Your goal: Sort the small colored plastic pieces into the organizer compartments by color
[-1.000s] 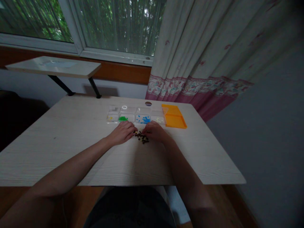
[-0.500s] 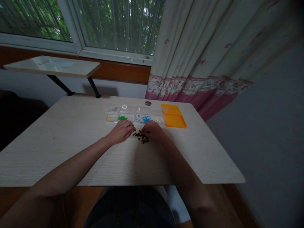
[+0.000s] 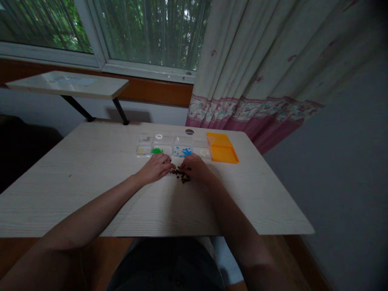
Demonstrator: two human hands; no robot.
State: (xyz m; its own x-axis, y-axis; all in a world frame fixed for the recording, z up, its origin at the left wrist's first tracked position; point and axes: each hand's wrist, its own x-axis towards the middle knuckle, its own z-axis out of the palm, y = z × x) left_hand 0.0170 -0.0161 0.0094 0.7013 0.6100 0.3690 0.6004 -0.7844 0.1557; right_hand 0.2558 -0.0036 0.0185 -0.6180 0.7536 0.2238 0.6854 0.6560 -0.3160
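A small pile of dark brown pieces (image 3: 183, 177), with a few pale yellow ones among them, lies on the table between my hands. At its left edge my left hand (image 3: 156, 167) has its fingers curled in and the fingertips close to the pieces. My right hand (image 3: 195, 166) reaches over the pile's upper right side, its fingertips pressed together. Whatever either hand pinches is too small to make out. Just beyond them stand clear lidded boxes holding yellow bits (image 3: 141, 150), green pieces (image 3: 157, 150), blue pieces (image 3: 186, 152) and pale yellow pieces (image 3: 204, 152).
An orange box (image 3: 224, 153) with its lid open sits right of the clear boxes. Behind them is a dark round spot (image 3: 189, 131) on the table (image 3: 100, 169). A raised shelf (image 3: 91, 89) on black legs stands at the back left. A curtain (image 3: 242, 81) hangs behind.
My left fingertips have shifted slightly right, closer to the brown pieces. My right hand has barely moved, and the boxes stay where they were.
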